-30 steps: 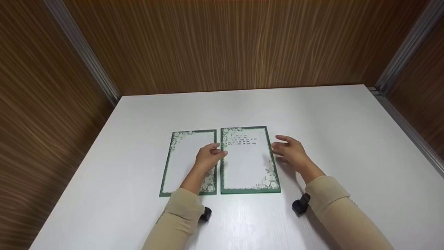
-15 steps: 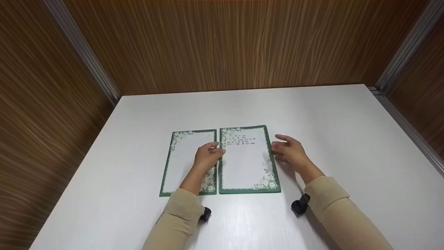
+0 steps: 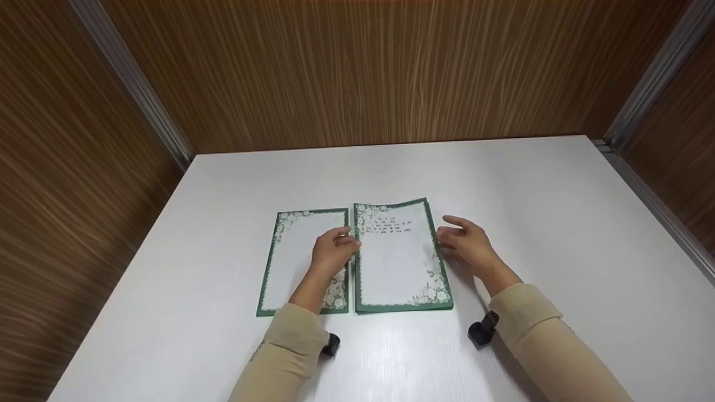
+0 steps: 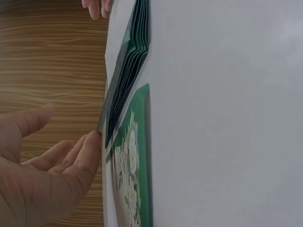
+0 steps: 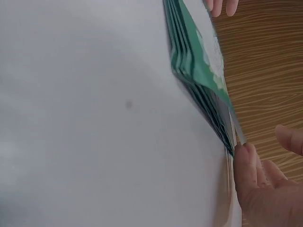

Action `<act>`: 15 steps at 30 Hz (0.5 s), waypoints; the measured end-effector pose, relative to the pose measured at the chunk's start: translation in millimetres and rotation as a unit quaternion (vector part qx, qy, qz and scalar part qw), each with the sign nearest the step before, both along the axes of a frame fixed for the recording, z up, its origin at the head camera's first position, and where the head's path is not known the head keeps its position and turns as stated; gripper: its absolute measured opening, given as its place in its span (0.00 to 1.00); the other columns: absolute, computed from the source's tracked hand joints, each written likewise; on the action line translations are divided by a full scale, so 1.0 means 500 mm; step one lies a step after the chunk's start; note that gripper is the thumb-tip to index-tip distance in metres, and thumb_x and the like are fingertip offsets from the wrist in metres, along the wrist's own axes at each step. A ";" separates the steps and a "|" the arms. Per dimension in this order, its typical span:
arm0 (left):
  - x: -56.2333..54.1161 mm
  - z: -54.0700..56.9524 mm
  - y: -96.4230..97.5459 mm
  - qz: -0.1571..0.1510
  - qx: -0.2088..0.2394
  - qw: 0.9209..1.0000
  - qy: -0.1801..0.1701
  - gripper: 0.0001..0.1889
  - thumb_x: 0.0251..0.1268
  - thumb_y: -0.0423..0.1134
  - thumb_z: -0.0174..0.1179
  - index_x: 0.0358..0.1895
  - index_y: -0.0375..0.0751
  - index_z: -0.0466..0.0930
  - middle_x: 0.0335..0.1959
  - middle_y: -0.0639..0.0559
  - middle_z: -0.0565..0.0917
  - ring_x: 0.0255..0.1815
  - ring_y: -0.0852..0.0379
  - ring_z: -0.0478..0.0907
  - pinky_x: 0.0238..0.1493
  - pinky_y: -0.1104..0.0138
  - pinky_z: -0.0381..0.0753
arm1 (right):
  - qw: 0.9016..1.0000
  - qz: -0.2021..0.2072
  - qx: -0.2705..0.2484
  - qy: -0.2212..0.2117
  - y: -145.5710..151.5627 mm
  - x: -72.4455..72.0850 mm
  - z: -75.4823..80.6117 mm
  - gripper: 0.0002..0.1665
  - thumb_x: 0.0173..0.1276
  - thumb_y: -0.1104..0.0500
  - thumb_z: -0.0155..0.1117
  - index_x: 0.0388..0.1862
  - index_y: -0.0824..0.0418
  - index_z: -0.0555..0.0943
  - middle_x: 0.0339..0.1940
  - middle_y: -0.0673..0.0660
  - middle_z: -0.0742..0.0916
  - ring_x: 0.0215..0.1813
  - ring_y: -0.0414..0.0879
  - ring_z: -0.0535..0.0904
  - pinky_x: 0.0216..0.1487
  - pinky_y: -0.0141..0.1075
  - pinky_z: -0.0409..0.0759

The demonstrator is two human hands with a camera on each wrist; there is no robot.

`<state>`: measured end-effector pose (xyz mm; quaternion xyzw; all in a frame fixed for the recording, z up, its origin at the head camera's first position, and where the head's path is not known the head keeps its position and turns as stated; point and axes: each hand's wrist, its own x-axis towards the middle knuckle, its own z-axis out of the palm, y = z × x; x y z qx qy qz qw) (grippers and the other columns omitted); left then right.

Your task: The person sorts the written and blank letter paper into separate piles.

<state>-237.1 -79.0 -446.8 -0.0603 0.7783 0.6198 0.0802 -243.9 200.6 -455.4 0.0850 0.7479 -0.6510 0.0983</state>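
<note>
Fingers of left hand (image 3: 333, 252) and right hand (image 3: 468, 245) are loosely extended, nothing gripped, tips set against opposite long edges of the paper stack (image 3: 399, 268) on the table (image 3: 536, 184). Probably light and floppy, it is best held there.

On the table (image 3: 536, 190), the stack of sheets (image 3: 397, 265) lies just right of the other paper (image 3: 290, 251).

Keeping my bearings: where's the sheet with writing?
In the head view, the written sheet is between the left hand and right hand, just right of the other sheet.
</note>
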 end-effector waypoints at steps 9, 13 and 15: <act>-0.003 -0.004 0.016 0.010 0.074 0.997 -0.002 0.28 0.59 0.22 0.60 0.64 0.34 0.68 0.53 0.39 0.72 0.52 0.49 0.75 0.42 0.66 0.81 | 1.000 -0.008 -0.021 -0.004 0.000 0.001 -0.007 0.41 0.64 0.64 0.65 0.74 0.61 0.59 0.61 0.61 0.72 0.46 0.42 0.75 0.42 0.29 0.76; -0.003 -0.004 0.022 0.006 0.041 0.999 -0.009 0.29 0.59 0.24 0.61 0.66 0.35 0.68 0.55 0.39 0.74 0.52 0.49 0.76 0.46 0.63 0.80 | 0.999 -0.016 -0.035 -0.013 0.003 -0.001 -0.009 0.39 0.64 0.65 0.65 0.73 0.63 0.61 0.59 0.61 0.76 0.41 0.39 0.76 0.39 0.28 0.76; -0.003 -0.004 0.024 0.002 0.025 1.000 -0.012 0.29 0.60 0.25 0.61 0.66 0.35 0.68 0.56 0.39 0.74 0.53 0.48 0.76 0.48 0.61 0.80 | 0.999 -0.014 -0.035 -0.016 0.006 -0.001 -0.009 0.38 0.65 0.64 0.65 0.72 0.64 0.62 0.57 0.60 0.78 0.40 0.39 0.77 0.39 0.28 0.76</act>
